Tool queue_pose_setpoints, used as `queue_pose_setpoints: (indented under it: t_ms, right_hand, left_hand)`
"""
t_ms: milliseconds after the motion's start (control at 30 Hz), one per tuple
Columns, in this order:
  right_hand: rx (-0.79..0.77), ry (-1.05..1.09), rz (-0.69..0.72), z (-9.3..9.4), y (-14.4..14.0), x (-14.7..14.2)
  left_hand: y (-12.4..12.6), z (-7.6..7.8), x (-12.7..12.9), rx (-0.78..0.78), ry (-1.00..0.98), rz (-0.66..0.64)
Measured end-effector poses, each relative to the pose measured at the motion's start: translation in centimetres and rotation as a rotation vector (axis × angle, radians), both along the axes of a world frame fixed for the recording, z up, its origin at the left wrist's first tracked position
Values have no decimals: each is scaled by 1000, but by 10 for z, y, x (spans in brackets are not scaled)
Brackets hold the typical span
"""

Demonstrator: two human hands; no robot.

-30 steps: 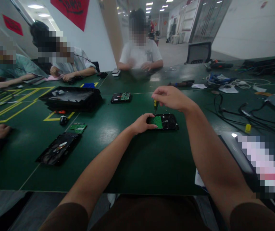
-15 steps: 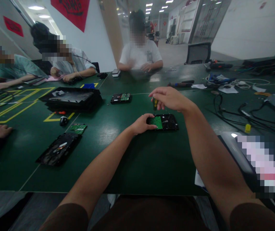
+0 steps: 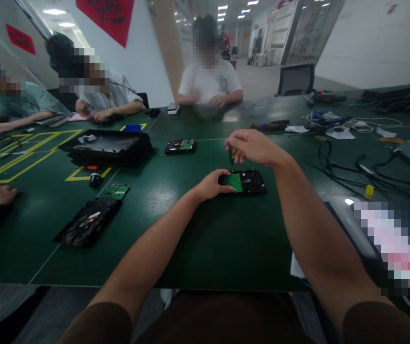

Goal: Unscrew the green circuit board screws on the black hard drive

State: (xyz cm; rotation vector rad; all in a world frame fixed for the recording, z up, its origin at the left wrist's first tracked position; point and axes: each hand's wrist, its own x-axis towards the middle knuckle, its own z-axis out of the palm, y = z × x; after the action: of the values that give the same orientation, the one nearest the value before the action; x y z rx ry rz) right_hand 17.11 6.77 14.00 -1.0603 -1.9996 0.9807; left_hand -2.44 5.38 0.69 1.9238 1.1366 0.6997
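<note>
Left hand (image 3: 210,185) grips the edge of the drive (image 3: 242,182) on the table (image 3: 198,239); right hand (image 3: 253,145) pinches a screwdriver (image 3: 231,154) upright above it.

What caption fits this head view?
Left hand steadies a hard drive on the green table; right hand holds a screwdriver above it.
</note>
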Motion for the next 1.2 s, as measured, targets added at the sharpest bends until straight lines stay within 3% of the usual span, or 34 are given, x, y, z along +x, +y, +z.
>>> queue_pose_setpoints:
  t_ms: [133,333,633,933,1200]
  right_hand:
    - [30,-53,3,3,-1,1]
    - [92,-125,-126,3,0,3]
    - [-23,-6,-7,0,2,1]
    - [79,-99,-93,5,-2,3]
    - [6,-17,7,-1,1,3]
  left_hand:
    - [0,0,0,-8,-7,4]
    - [0,1,0,-5,-7,6]
    - [0,-1,0,-10,6,4]
    - [3,-3,-1,-4,4,3]
    - [1,-1,-1,6,7,5]
